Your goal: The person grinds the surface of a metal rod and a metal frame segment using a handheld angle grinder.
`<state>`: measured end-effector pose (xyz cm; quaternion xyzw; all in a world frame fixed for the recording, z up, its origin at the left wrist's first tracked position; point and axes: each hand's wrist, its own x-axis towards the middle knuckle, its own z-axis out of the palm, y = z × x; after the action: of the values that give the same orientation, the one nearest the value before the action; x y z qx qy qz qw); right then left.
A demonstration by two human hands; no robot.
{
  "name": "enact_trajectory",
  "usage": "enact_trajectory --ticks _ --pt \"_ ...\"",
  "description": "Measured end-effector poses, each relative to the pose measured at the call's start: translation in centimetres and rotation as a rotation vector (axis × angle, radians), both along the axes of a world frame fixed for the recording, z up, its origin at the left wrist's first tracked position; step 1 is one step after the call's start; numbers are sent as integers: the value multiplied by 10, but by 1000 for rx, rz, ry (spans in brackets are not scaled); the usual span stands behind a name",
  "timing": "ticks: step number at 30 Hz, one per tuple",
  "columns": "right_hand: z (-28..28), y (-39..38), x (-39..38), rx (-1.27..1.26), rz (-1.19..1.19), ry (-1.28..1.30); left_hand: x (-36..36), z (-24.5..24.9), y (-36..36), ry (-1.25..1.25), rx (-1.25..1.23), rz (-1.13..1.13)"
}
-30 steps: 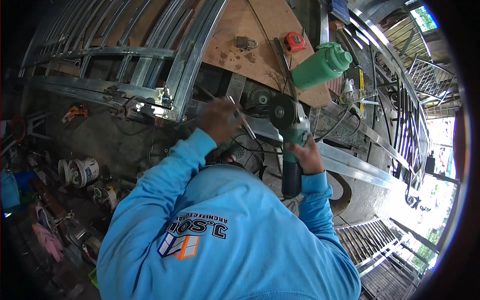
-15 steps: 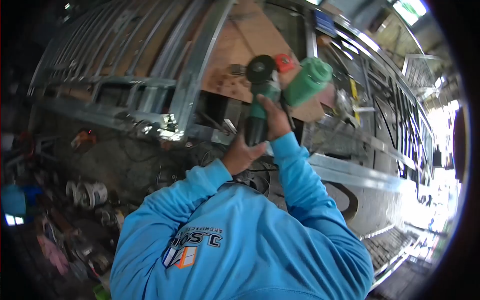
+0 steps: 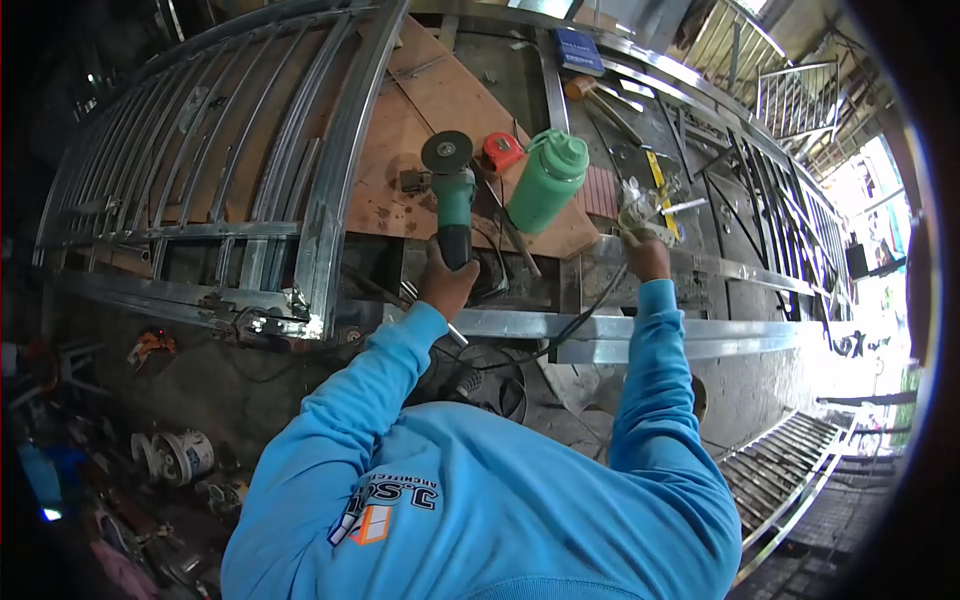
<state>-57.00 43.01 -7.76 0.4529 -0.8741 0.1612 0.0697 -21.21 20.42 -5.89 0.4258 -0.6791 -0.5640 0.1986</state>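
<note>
My left hand (image 3: 447, 278) is wrapped round the black rear handle of a green angle grinder (image 3: 455, 205). The grinder's dark disc (image 3: 446, 152) points away from me, over a plywood board (image 3: 380, 190). Further right, my right hand (image 3: 648, 256) reaches to a clear plastic bag or wrapper (image 3: 636, 205) with small things about it. Its fingers look curled, and what they grip is hard to make out. A green water bottle (image 3: 548, 185) and a red tape measure (image 3: 502, 151) stand between the two hands on the board.
Metal grilles lie to the left (image 3: 215, 150) and right (image 3: 800, 240). A square steel tube (image 3: 690, 340) crosses in front of me. Beyond the bottle are a blue box (image 3: 579, 52), a mallet (image 3: 605, 105) and a yellow level or ruler (image 3: 658, 180). A white bucket (image 3: 190, 455) sits on the floor.
The grinder was at both hands before; now only my left hand holds it, further left in view. My right hand has left it and moved right to the plastic bag.
</note>
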Motion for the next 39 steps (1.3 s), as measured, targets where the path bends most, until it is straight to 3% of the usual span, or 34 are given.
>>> enact_trajectory --ticks 1,6,10,13,17,19,21,25,26,29,30,31,32,34,35,38,39 --pt "-1 8 -18 49 -308 -133 -9 4 -1 -66 1 7" --pt "-11 7 -57 193 -675 -64 -36 -24 -1 -194 -83 143" --pt "-30 -4 -89 375 -661 -148 -45 -36 -6 -262 -117 122" --pt "-52 -5 -120 520 -473 -259 -50 -35 -9 -416 -137 29" --pt "-51 -5 -123 544 -459 -206 -50 -33 -14 -548 -137 -86" --pt "-45 -12 -126 629 -524 -271 -49 -37 -15 -542 -157 -96" --pt "-92 -3 -170 639 -564 -262 -46 -40 -16 -532 -159 -99" --pt "-57 -3 -158 651 -669 -335 -46 -46 -21 -520 -164 -103" --pt "-28 -8 -134 712 -605 -333 -46 -44 -21 -520 -166 -99" --pt "-129 25 -209 591 -490 -270 -45 -47 -28 -504 -133 -123" --pt "-222 63 -302 614 126 -40 -39 -43 -28 -484 -117 -144" --pt "-158 49 -248 637 -284 -183 -29 -45 -30 -506 -227 -123" --pt "-125 44 -220 583 -412 -172 -13 -8 -29 -497 -207 -122" --pt "-86 48 -189 388 -535 -123 31 10 -27 -357 -198 -118" --pt "-74 51 -179 292 -543 -102 47 11 -28 -290 -204 -110" --pt "-36 55 -120 172 -444 -130 96 -5 -11 -678 -764 -430" --pt "-71 84 -145 520 -82 362 103 -25 -5 -693 -896 -358"
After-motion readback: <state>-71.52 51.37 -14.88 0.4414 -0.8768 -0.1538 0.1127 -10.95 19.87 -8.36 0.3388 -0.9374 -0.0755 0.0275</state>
